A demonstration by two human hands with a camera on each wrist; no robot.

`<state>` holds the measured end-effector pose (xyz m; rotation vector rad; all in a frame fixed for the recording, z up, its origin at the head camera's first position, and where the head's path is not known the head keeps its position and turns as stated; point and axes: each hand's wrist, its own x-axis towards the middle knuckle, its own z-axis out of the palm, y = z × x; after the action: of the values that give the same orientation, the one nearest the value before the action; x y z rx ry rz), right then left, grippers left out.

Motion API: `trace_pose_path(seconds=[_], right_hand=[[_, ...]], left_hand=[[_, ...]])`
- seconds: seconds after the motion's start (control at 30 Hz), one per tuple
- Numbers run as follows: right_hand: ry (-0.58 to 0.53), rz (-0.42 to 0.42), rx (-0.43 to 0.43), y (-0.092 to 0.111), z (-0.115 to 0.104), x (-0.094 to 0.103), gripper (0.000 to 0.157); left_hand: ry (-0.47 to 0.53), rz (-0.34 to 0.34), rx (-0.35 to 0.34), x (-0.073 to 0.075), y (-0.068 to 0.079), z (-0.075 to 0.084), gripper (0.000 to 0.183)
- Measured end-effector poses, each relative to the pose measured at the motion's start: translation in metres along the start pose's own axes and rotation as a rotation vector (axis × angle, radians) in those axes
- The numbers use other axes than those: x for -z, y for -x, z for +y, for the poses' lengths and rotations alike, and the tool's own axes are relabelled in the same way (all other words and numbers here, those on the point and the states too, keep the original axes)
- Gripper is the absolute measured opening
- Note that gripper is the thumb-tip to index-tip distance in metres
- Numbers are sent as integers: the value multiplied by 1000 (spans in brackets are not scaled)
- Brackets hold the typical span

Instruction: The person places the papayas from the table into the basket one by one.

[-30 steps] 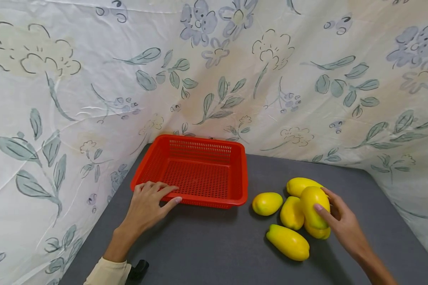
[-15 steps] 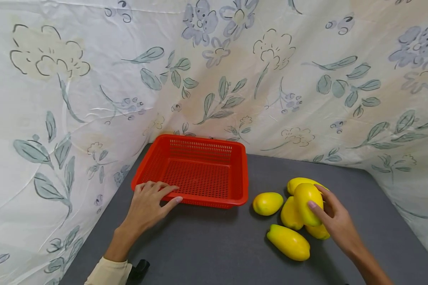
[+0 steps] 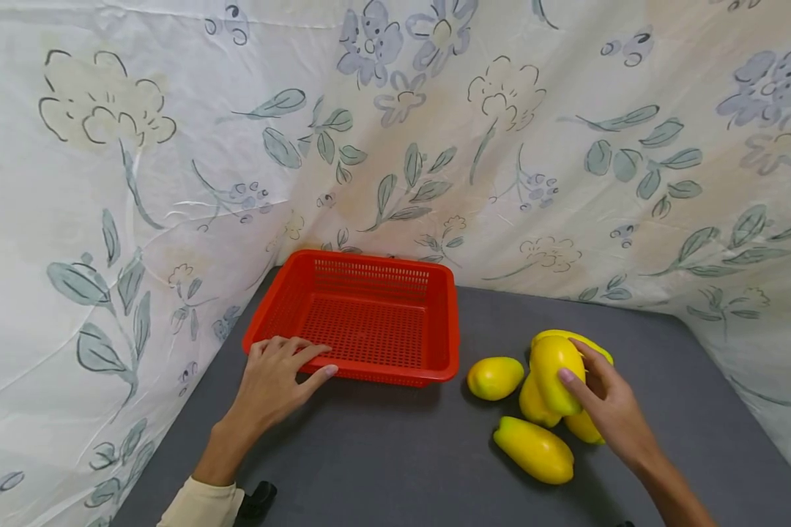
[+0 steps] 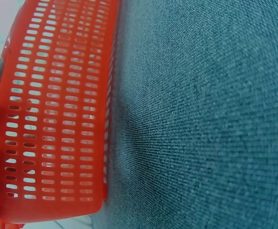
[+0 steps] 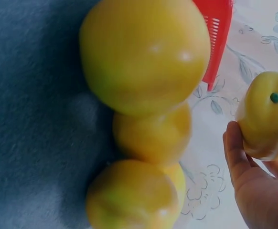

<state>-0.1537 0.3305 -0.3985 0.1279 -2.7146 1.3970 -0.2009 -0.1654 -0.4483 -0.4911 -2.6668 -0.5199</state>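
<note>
My right hand (image 3: 609, 402) holds a yellow mango (image 3: 554, 369) between thumb and fingers, raised over the mangoes on the table. In the right wrist view the same mango (image 5: 265, 114) shows a green stem spot. Beneath it lie a mango (image 3: 534, 404) and another mango (image 3: 587, 428), both partly hidden; behind is a long mango (image 3: 596, 347). Nearer the basket sits a mango (image 3: 494, 378), and in front lies one more mango (image 3: 534, 450). My left hand (image 3: 270, 380) rests on the near rim of a red plastic basket (image 3: 385, 372), its fingers loosely over the edge.
The dark grey table (image 3: 395, 454) carries everything. A floral cloth (image 3: 395, 176) hangs behind and along the sides. A small black object (image 3: 258, 499) shows beside the left sleeve (image 3: 204, 503).
My right hand has moved left and slightly away from me with the mango, toward the basket. My left hand and the basket have stayed in place.
</note>
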Motion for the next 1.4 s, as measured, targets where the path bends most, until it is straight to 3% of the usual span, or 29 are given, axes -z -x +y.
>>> trace_pose_path(seconds=[0.37, 0.77, 1.4], right_hand=[[-75, -16, 22, -2, -9, -9, 63], [-88, -14, -24, -3, -14, -18, 65], [-139, -41, -11, -8, -24, -37, 65]], left_hand=[[-1, 3, 3, -2, 0, -1, 45], [4, -2, 5, -3, 1, -2, 45], [-5, 12, -8, -1, -1, -1, 44]])
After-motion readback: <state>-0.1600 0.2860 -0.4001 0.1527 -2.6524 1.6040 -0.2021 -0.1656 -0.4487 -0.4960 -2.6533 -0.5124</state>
